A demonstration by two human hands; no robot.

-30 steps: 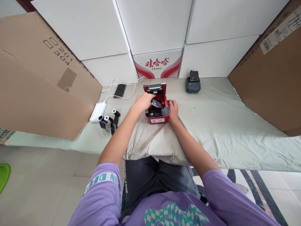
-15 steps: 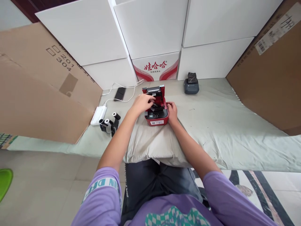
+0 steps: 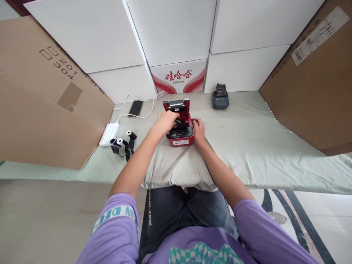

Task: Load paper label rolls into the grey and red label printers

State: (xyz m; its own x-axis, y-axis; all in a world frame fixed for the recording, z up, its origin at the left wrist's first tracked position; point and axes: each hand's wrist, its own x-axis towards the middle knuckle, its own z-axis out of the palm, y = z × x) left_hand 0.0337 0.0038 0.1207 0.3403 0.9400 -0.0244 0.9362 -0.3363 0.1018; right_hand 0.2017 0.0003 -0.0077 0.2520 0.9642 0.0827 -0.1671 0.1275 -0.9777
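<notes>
Head cam: boxy red printer [image 3: 180, 141] sits on wrinkly pale-green cloth [image 3: 242, 154], lid [image 3: 177, 105] tipped up. Left hand [image 3: 166, 122] is curled down into it, right hand [image 3: 198, 130] has bent fingers against its side; can't tell if either's really gripping. Little cylindrical rolls [image 3: 131, 135] bunch off left, near a smooth white slab [image 3: 109, 134].
</notes>
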